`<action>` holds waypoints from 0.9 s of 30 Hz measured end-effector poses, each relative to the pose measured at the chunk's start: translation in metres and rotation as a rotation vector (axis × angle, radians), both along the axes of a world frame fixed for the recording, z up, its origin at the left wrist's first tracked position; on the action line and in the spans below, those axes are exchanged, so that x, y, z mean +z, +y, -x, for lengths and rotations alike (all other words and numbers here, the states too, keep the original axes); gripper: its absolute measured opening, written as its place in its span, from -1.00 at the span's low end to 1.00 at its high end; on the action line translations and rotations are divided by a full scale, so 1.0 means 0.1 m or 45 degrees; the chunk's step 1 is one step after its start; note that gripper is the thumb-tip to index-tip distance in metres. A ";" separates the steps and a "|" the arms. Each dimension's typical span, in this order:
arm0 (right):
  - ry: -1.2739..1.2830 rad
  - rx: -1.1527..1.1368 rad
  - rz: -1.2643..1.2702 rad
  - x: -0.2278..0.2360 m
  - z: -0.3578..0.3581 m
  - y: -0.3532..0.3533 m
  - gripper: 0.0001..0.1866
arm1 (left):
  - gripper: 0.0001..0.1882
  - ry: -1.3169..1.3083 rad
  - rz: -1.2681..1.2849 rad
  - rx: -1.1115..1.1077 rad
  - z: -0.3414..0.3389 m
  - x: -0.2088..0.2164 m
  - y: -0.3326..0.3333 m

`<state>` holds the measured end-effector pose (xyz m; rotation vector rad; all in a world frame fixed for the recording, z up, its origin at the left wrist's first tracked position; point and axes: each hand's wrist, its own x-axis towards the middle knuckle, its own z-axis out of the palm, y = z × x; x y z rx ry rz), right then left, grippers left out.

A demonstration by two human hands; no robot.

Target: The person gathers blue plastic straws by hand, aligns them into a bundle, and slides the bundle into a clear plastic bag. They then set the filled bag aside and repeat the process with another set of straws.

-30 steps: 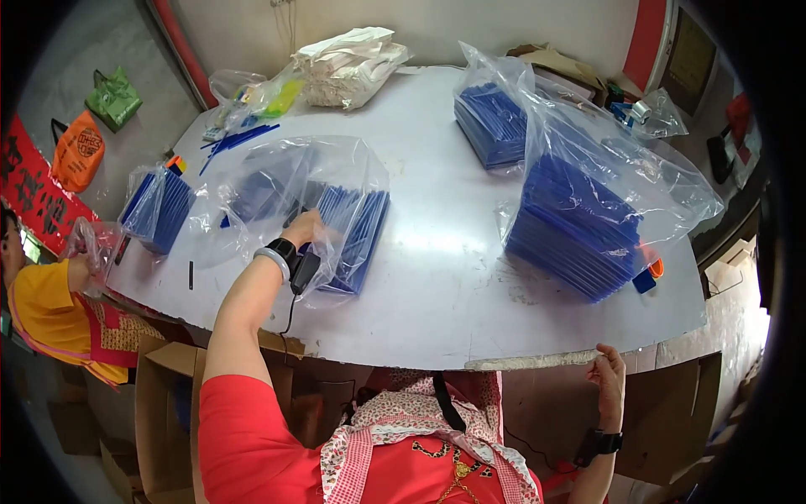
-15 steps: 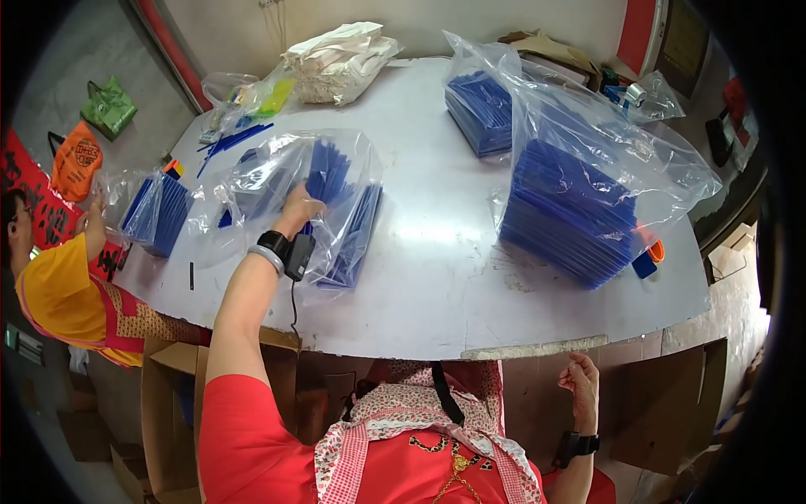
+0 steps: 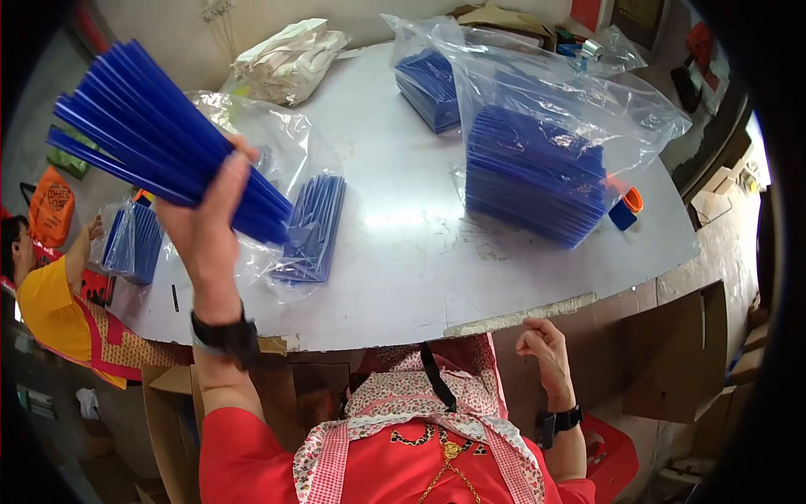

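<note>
My left hand is raised above the left part of the table, wrapped round a thick bundle of long blue plastic strips. The strips fan out toward the upper left, and their near ends point down to the right. Below and behind them lies an open clear plastic bag, partly hidden by the bundle. More blue strips lie in that bag. My right hand hovers off the table's front edge, its fingers curled in with nothing visible in them.
On the right of the white table stand large bagged stacks of blue strips, with an orange-and-blue tape dispenser alongside. A crumpled white sack lies at the back. A co-worker is at the far left. Cardboard boxes stand below.
My left hand has lifted the bundle of blue strips out of the clear bag, up and to the left. My right hand stays off the table's edge with its fingers curled.
</note>
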<state>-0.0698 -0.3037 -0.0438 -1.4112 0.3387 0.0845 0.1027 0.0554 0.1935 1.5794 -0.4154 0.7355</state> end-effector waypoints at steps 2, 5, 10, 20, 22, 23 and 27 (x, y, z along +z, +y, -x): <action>-0.120 0.112 -0.243 0.16 -0.17 0.36 -0.57 | -0.74 0.450 0.036 -0.542 0.46 -0.42 -0.41; -0.173 0.280 -0.723 0.33 -0.45 0.95 -0.43 | -0.58 1.304 0.237 -0.926 0.77 -1.48 -0.76; 0.103 0.406 -0.901 0.18 -0.63 1.08 -0.45 | -0.53 1.649 0.391 -0.990 1.00 -1.97 -0.91; 0.085 0.334 -1.159 0.00 -0.68 1.15 -0.44 | -0.54 1.693 0.485 -0.924 1.00 -1.95 -0.67; 0.077 0.321 -1.168 0.06 -0.67 1.14 -0.43 | -0.55 1.693 0.498 -0.916 1.02 -1.94 -0.64; 0.072 0.314 -1.172 0.07 -0.67 1.13 -0.42 | -0.56 1.686 0.510 -0.909 1.02 -1.93 -0.63; 0.069 0.331 -1.184 0.08 -0.66 1.13 -0.41 | -0.57 1.638 0.514 -0.897 1.05 -1.92 -0.61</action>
